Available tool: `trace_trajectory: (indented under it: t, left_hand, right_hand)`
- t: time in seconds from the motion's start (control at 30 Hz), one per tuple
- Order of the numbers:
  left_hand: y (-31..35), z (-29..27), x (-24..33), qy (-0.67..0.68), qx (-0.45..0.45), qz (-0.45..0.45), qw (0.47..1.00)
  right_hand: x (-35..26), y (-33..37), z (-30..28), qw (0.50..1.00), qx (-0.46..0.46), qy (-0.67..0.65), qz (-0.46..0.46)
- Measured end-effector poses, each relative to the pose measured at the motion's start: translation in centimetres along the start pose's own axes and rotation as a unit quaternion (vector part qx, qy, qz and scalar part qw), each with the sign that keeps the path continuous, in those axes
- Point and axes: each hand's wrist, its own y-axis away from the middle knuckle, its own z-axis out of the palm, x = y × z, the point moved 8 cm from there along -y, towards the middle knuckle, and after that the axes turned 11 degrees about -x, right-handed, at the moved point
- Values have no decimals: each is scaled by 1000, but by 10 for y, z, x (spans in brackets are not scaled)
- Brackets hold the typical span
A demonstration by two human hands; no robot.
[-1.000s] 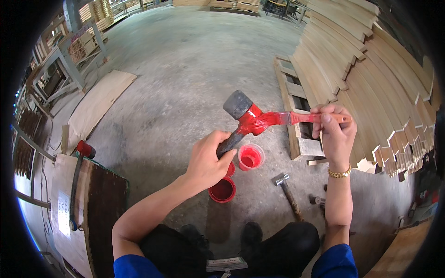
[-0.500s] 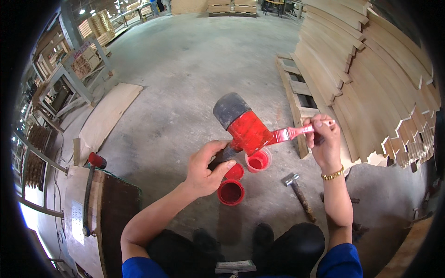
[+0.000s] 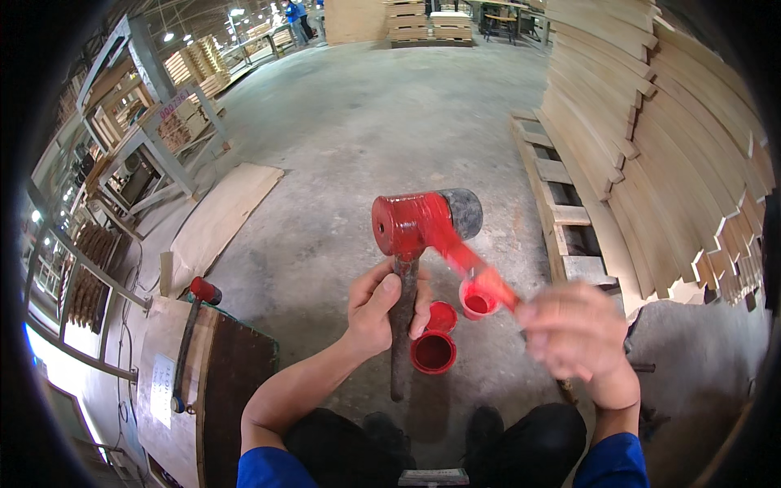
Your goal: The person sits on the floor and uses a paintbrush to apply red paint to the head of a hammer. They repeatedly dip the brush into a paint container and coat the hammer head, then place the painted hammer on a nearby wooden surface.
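My left hand (image 3: 374, 313) grips the dark handle of a mallet (image 3: 399, 224), which stands nearly upright with its head at the top. Most of the head is coated in wet-looking red paint; its right end is dark grey. My right hand (image 3: 579, 329), smeared by motion, holds a paintbrush (image 3: 470, 262). The red bristles lie against the painted head, near its grey end. Below on the floor stand an open red tub (image 3: 413, 355), a red lid-like disc (image 3: 443, 314) and a pale cup with red paint inside (image 3: 470, 311).
A second mallet (image 3: 207, 291) with a red and dark head lies on a wooden box (image 3: 171, 325) at the left. Stacked boards (image 3: 618, 163) rise on the right beside a pallet (image 3: 561, 195). A flat panel (image 3: 232, 207) lies on the floor. People (image 3: 295, 20) stand far off.
The mallet has turned from tilted to nearly upright, its grey end now to the right. The brush has swung to point up and left; my right hand moved lower, covering most of the floor hammer.
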Motion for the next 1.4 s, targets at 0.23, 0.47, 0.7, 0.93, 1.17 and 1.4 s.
trace_trajectory:
  t: [0.23,0.47,0.7,0.93,1.17,1.4]
  left_hand:
    - [1,-19,-13,79,66,-26,994]
    - [11,-63,38,-77,253,3,964]
    - [105,-134,205,-447,390,-193,782]
    - [201,-194,324,-763,423,-313,377]
    - [271,-273,310,-715,449,-358,398]
    - [315,-290,299,-643,428,-448,451]
  right_hand:
    - [9,14,20,992,-10,70,105]
    - [27,105,-9,957,261,-25,126]
    - [88,186,40,930,141,-22,339]
    - [103,200,95,913,55,-91,393]
    - [104,203,95,928,-30,-10,371]
    - [116,234,99,902,-42,-29,428]
